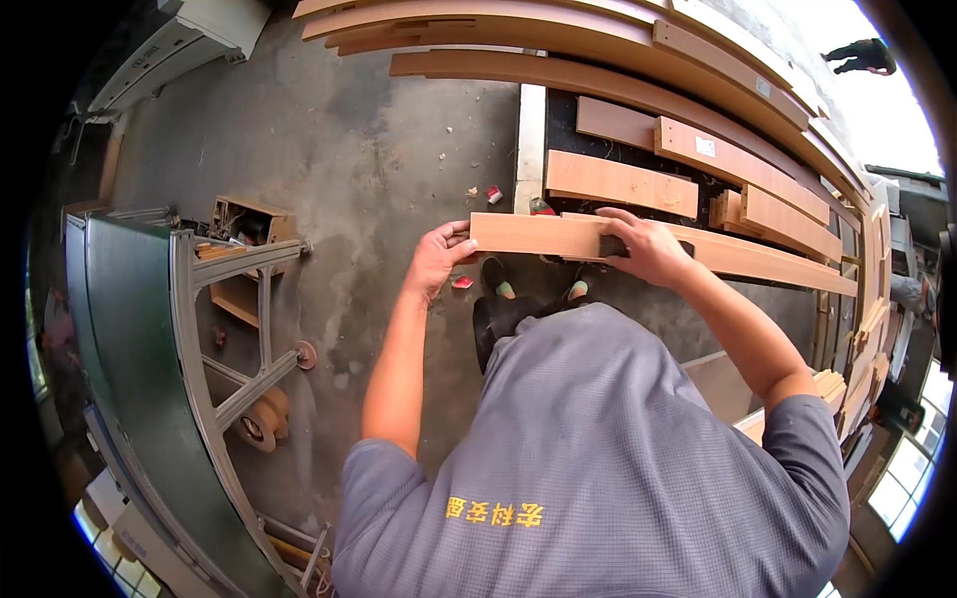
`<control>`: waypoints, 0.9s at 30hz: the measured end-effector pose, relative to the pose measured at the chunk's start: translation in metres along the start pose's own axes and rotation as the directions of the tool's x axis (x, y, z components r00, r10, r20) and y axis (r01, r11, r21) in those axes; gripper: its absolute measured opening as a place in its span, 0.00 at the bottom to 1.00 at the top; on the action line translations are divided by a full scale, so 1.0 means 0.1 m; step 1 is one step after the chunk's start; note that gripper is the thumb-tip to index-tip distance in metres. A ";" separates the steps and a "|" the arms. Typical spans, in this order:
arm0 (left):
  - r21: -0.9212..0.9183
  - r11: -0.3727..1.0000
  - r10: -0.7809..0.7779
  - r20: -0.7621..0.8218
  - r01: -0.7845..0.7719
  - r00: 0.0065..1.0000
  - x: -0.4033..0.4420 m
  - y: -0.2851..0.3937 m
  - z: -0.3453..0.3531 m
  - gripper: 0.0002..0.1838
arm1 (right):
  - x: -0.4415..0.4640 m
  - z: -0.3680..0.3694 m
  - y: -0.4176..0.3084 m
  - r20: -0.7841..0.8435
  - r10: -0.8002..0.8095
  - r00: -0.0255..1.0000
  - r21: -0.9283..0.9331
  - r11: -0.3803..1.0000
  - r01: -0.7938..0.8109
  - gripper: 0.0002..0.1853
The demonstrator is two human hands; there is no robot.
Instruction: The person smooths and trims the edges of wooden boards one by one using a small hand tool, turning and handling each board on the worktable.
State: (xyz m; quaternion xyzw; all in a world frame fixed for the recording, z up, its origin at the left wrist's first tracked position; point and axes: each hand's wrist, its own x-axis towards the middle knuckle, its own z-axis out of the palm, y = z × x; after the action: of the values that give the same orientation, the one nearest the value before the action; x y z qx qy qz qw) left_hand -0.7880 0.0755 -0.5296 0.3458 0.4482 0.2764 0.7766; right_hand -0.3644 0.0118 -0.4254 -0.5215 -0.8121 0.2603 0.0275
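Note:
A light-brown wooden board (533, 235) lies crosswise in front of my body. My left hand (435, 259) is closed on its left end, thumb on the near side and fingers at the far edge. My right hand (650, 249) is closed over a small dark block (609, 246) that rests on the board's face. The block shows on both sides of the hand; its underside is hidden. Just beyond the board lies a shorter wooden plank (620, 183).
Several wooden planks (558, 72) lie stacked ahead and to the right. At left stands a green-topped conveyor (135, 329) on a metal frame (261, 299), near an open box (254, 221). Red scraps (493, 193) dot the concrete floor (369, 149). A distant person (863, 56) is at upper right.

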 end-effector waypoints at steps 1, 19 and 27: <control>0.020 1.000 -0.008 -0.005 0.009 1.000 0.01 0.00 0.00 0.26 | -0.03 0.01 0.06 0.042 0.054 0.998 0.020 0.998 -0.055 0.26; -0.214 0.975 -0.031 0.119 0.056 0.992 0.00 0.09 -0.03 0.42 | 1.31 0.47 -1.40 0.089 -0.035 0.995 -0.014 0.999 0.037 0.19; -0.320 0.946 0.038 -0.041 -0.049 0.998 0.07 0.11 0.29 0.35 | 1.38 0.47 -1.56 0.081 0.048 0.996 -0.177 0.984 -0.033 0.10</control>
State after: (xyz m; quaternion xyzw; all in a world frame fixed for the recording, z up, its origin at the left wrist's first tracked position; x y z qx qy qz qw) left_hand -0.7606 0.0785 -0.5143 0.2199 0.4025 0.3687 0.8085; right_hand -0.5715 0.0618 -0.4273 -0.5267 -0.8216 0.2100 -0.0582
